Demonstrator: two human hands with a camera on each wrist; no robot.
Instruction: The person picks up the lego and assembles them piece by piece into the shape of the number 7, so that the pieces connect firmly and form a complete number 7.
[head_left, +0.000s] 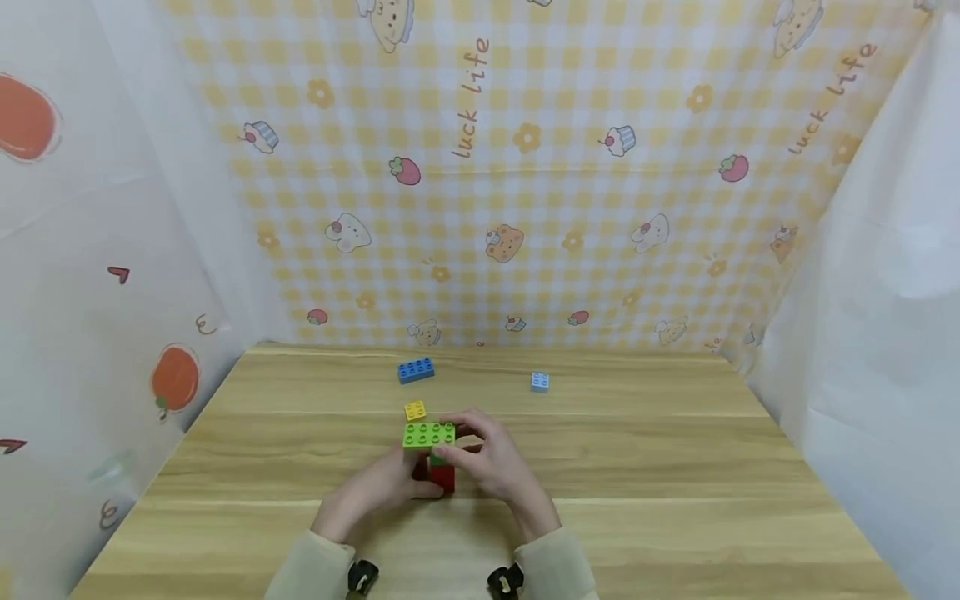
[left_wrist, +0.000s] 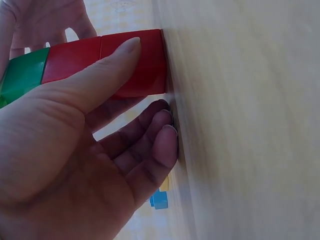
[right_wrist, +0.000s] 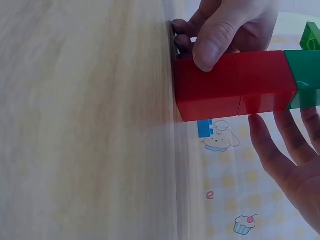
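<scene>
A stack of toy building bricks stands on the table, with two red bricks (right_wrist: 210,90) at the bottom and a dark green brick (right_wrist: 304,80) over them. On top lies a long lime green brick (head_left: 427,435), which juts out to the left. My left hand (head_left: 386,483) holds the lowest red brick, its thumb (left_wrist: 117,62) along the near face and fingers curled around the far side. With its thumb in front and fingers behind, my right hand (head_left: 491,458) grips the upper stack at the lime green brick's right end.
Just behind the stack is a small yellow brick (head_left: 415,410). Farther back lies a long blue brick (head_left: 416,371), and a small light blue brick (head_left: 540,382) sits to its right. A patterned cloth (head_left: 525,200) hangs behind the wooden table (head_left: 675,467).
</scene>
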